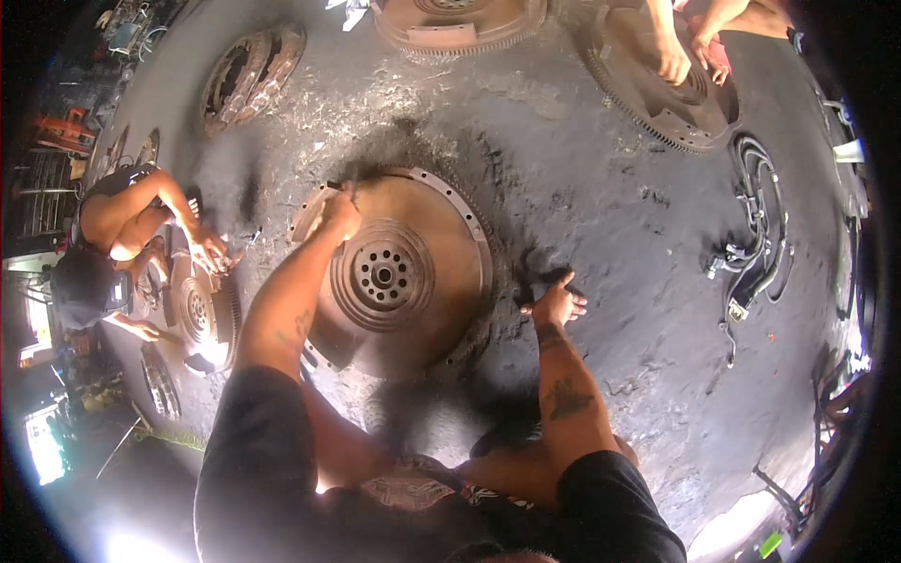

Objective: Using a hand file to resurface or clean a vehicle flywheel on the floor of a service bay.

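Note:
A large rusty flywheel [450,235] with a toothed rim and a ring of bolt holes around its hub lies flat on the floor in front of me. My left hand [343,214] is closed over its upper left part, near the rim. A small dark end pokes out by the fingers, but the grip hides what it belongs to. To the right of the flywheel, my right hand [557,304] is low over the dark floor with its fingers apart and nothing visible in it. Whether it touches the floor I cannot tell.
At left, a crouching person [122,220] handles a smaller flywheel [199,310]. Another person's hands [678,64] work on a flywheel [648,89] at far right. One more flywheel [460,36] lies at the top. Ring-shaped parts [253,77] and a cable harness [765,230] rest on the floor.

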Available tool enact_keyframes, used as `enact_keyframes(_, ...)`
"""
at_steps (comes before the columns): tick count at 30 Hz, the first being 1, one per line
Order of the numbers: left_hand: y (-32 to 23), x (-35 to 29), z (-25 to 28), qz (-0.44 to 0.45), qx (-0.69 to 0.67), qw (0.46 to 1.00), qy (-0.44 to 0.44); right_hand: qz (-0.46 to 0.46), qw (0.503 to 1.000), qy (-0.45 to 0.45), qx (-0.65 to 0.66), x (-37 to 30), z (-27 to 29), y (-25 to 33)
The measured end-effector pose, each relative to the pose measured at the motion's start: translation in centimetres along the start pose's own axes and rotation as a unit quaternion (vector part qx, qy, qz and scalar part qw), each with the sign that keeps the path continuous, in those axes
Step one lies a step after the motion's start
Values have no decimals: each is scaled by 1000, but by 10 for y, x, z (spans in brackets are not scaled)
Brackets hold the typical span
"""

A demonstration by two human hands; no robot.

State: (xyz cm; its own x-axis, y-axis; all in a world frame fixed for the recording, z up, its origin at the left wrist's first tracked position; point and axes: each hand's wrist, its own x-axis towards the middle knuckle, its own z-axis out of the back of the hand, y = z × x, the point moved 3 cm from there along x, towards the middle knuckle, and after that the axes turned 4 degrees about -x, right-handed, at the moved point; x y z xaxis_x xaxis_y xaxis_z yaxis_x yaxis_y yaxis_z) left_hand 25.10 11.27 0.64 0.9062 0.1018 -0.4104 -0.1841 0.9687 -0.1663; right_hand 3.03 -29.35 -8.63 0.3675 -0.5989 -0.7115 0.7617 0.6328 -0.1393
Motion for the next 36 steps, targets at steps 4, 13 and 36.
enact_keyframes(4,-17,-9,-10,-43,-32,999,2,-10,1000,-5,22,7,-12,-5)
enact_keyframes(13,-46,-2,-15,-83,-61,995,-3,4,999,-22,-40,12,-7,-6)
enact_keyframes(36,-55,41,-37,-93,-37,988,-119,3,998,-43,-39,10,-9,-6)
